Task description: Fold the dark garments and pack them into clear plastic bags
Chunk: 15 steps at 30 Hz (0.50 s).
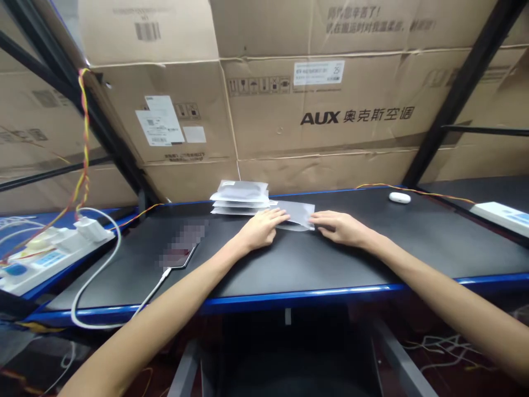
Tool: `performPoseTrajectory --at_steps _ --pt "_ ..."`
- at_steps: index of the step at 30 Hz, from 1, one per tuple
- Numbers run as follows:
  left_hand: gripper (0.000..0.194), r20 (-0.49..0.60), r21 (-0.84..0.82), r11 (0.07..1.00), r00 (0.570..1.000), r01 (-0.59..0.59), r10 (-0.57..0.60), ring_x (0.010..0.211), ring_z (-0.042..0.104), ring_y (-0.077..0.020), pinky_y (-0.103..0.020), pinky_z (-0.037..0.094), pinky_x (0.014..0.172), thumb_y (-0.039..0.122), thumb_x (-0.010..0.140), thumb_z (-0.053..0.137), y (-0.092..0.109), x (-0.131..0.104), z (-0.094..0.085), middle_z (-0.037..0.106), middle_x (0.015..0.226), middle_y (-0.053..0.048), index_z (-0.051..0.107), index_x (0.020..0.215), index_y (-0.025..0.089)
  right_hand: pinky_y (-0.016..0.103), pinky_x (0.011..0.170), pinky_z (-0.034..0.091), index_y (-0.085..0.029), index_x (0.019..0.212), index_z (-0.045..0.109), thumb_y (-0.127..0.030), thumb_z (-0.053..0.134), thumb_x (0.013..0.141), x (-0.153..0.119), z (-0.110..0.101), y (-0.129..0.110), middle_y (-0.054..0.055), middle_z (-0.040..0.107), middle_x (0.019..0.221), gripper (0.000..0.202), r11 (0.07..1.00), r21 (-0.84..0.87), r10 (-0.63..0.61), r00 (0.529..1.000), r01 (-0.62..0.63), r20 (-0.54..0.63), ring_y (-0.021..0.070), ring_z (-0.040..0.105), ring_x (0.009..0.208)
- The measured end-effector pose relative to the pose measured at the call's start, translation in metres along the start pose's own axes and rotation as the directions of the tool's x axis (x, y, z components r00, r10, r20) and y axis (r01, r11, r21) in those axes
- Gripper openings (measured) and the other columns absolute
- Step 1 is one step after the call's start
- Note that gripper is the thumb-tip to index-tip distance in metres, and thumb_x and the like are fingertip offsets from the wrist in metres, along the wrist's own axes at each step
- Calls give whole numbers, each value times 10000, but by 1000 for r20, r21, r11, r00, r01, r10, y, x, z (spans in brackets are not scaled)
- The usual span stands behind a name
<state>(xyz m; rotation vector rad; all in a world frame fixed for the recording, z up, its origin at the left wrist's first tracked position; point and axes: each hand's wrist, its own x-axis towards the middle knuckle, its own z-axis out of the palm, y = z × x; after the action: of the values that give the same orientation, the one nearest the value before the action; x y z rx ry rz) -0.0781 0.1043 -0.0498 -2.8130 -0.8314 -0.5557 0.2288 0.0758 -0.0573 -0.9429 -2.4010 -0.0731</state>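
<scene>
Pressing a clear bag (298, 214) flat on the table (372, 248), the left hand (259, 229) is resting fingers-down on its near edge while the right hand (339, 227) is pinning its far corner, both open and gripping nothing. A stack (242, 197) is lying just beyond the left hand. Lifting it looks to call for a pinch.

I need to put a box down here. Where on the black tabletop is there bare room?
Bare tabletop lies right of the right hand, before the white case. Another patch lies between phone and left hand. Crowded: stacked pouches and flat pouch.
</scene>
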Motion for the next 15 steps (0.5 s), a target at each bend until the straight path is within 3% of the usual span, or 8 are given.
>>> performPoseTrajectory --at_steps 3,6,10,15 --pt "474 56 -13 1000 998 21 -20 1347 520 -248 -428 411 1158 116 883 484 4 1 1 569 1433 -91 610 1336 177 374 1029 529 -282 1203 722 -184 543 904 1 6 0 35 708 1254 362 991 -124 -55 998 57 19 233 664 1165" --pt "401 44 -16 1000 999 19 -18 1325 542 -258 -415 433 1139 171 906 505 4 0 0 593 1406 -86 661 1276 177 359 982 557 -259 1161 743 -216 524 944 4 8 -2 49 737 1191 312 973 -203 -114 993 112 3 236 689 1119" --pt "274 -80 -43 999 997 14 -17 1211 630 -261 -390 515 1039 243 900 579 5 0 0 681 1279 -90 728 1123 184 335 958 560 -245 1104 761 -228 536 944 8 10 -8 55 761 1127 277 951 -250 -182 983 180 16 229 717 1058" --pt "220 -203 -105 989 976 -106 83 1033 694 -202 -316 559 900 328 924 630 20 0 4 727 1146 -70 710 1077 192 265 820 580 -260 1038 770 -218 548 922 9 16 -24 30 788 1029 254 963 -247 -125 991 110 -45 195 747 944"
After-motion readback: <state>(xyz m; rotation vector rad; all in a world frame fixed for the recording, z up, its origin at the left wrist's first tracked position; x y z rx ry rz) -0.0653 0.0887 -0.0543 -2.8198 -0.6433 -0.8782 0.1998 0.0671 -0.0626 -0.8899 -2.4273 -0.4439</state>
